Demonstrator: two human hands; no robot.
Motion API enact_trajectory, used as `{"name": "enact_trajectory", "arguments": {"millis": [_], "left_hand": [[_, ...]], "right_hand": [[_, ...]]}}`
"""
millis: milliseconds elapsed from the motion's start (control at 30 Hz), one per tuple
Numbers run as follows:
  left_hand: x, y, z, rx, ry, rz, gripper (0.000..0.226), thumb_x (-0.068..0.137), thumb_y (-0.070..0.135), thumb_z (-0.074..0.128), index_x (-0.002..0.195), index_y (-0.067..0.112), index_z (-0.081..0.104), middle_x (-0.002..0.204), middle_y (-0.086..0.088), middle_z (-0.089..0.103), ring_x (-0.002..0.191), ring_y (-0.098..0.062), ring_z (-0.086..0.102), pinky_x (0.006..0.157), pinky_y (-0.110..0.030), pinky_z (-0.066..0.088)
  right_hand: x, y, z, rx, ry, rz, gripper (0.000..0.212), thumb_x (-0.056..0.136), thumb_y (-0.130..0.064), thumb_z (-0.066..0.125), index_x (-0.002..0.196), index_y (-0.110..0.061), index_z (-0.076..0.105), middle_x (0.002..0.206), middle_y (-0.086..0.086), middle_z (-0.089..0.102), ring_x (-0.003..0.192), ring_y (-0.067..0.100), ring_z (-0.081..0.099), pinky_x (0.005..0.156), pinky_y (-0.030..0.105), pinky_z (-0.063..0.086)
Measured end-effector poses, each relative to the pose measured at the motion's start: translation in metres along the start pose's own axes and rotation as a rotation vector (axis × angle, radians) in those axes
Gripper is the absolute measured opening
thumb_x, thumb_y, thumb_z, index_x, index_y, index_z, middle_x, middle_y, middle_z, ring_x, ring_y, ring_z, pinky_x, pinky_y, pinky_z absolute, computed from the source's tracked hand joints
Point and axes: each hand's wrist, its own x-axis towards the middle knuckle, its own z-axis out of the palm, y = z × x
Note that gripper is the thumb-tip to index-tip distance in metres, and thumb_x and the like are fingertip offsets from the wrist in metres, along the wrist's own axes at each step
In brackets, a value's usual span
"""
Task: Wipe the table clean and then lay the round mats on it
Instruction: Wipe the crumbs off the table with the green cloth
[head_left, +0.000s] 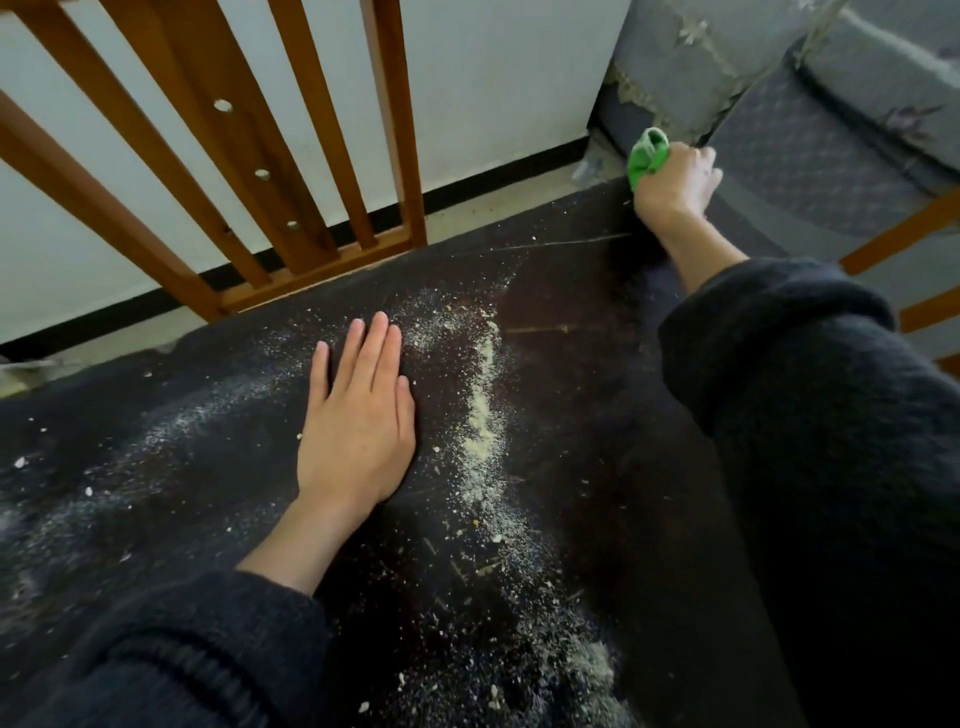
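Head view of a dark table (571, 415) partly wiped. One green cloth (647, 156) is bunched in the right hand (675, 184), whose fingers curl round it at the far edge of the table, beside a grey upholstered seat (810, 150). The left hand (358, 421) lies flat on the tabletop with its fingers straight and close together, holding nothing; it appears to brace the body during the reach.

The cloth is judged soft, light and easily crumpled; it is best held as a wad in the palm, as here, so that a broad face can press on the surface. The table looks stiff and heavy, and should not shift under wiping pressure.

A pale ridge of crumbs (485, 410) runs between the two arms, from the middle of the table toward the near edge, with finer dust scattered to its left around the flat hand. The crumbs are loose and dry, so they should sweep readily but may scatter off the edge. The surface right of the ridge looks mostly free of dust.

Counts: two hands, one cloth, one table, one main ridge of crumbs, one slatted wooden frame (322, 171) beyond the table. No round mats are in view; their number cannot be told.
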Motion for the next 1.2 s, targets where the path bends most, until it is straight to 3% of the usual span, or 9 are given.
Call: {"name": "enact_trajectory", "arguments": {"millis": [200,333,433,500,600,767,833,1033,1200], "left_hand": [[0.001,-0.001,0.000,0.007,0.003,0.005,0.058,0.096,0.036,0.008,0.148,0.012,0.017,0.157,-0.002,0.014,0.145,-0.015,0.004,0.118,-0.039,-0.002],[0.000,-0.001,0.000,-0.001,0.010,0.013,0.057,0.096,0.034,0.011,0.148,0.011,0.019,0.156,-0.003,0.016,0.145,-0.015,0.006,0.118,-0.040,-0.001],[-0.001,-0.001,-0.001,-0.025,0.030,0.017,0.056,0.097,0.032,0.012,0.147,0.009,0.022,0.155,-0.004,0.019,0.145,-0.016,0.009,0.118,-0.040,0.002],[-0.002,-0.001,-0.001,-0.034,0.039,0.021,0.055,0.098,0.032,0.013,0.146,0.008,0.025,0.155,-0.005,0.023,0.144,-0.017,0.011,0.118,-0.041,0.003],[-0.002,-0.001,-0.001,-0.039,0.038,0.016,0.054,0.098,0.031,0.013,0.146,0.009,0.024,0.155,-0.004,0.022,0.145,-0.017,0.010,0.118,-0.040,0.001],[0.000,-0.001,0.002,-0.030,0.020,0.000,0.056,0.097,0.034,0.009,0.148,0.012,0.016,0.157,-0.001,0.013,0.145,-0.013,0.002,0.118,-0.038,-0.003],[0.000,-0.001,0.002,-0.026,0.022,0.004,0.055,0.098,0.033,0.009,0.148,0.012,0.016,0.157,-0.001,0.012,0.145,-0.013,0.002,0.118,-0.038,-0.004],[0.002,-0.002,0.002,-0.120,0.054,0.011,0.051,0.099,0.028,0.016,0.147,0.009,0.022,0.156,-0.003,0.018,0.145,-0.014,0.007,0.118,-0.036,-0.003],[0.000,-0.004,-0.003,-0.440,0.091,-0.108,0.048,0.099,0.024,0.023,0.145,0.013,0.029,0.154,0.000,0.024,0.135,0.005,0.006,0.110,-0.013,-0.006]], "right_hand": [[-0.044,-0.042,0.013,0.071,-0.121,-0.307,0.027,0.086,-0.016,0.050,0.108,-0.003,0.059,0.118,0.024,0.052,0.108,0.039,0.047,0.095,0.036,0.035],[-0.093,-0.062,0.011,0.193,-0.333,-0.544,0.012,0.081,-0.007,0.054,0.088,-0.007,0.064,0.098,0.016,0.063,0.095,0.030,0.058,0.090,0.039,0.045],[-0.140,-0.055,-0.003,0.350,-0.598,-0.628,0.027,0.083,-0.001,0.055,0.064,-0.020,0.054,0.070,-0.004,0.058,0.067,0.007,0.057,0.066,0.022,0.047],[-0.159,-0.043,-0.014,0.369,-0.691,-0.650,0.023,0.087,-0.006,0.055,0.068,-0.020,0.055,0.071,-0.012,0.051,0.062,0.000,0.050,0.058,0.015,0.043],[-0.134,-0.041,-0.025,0.411,-0.438,-0.624,0.009,0.083,-0.004,0.055,0.085,-0.007,0.064,0.071,-0.013,0.051,0.064,0.006,0.049,0.062,0.022,0.042],[-0.072,-0.030,-0.007,0.077,-0.181,-0.389,0.027,0.086,-0.020,0.051,0.106,-0.003,0.055,0.113,0.022,0.054,0.106,0.037,0.047,0.089,0.035,0.036],[-0.079,-0.028,0.003,0.053,-0.198,-0.379,0.027,0.086,-0.017,0.051,0.108,-0.002,0.056,0.116,0.024,0.052,0.108,0.038,0.046,0.091,0.034,0.035],[-0.194,-0.026,-0.001,0.204,-0.415,-0.694,0.018,0.080,-0.008,0.058,0.097,-0.008,0.063,0.103,0.014,0.051,0.092,0.026,0.041,0.080,0.031,0.034],[-0.272,0.006,-0.034,0.294,-0.676,-0.786,0.031,0.082,-0.005,0.060,0.113,-0.011,0.061,0.106,0.007,0.055,0.098,0.018,0.045,0.085,0.021,0.032]]}}
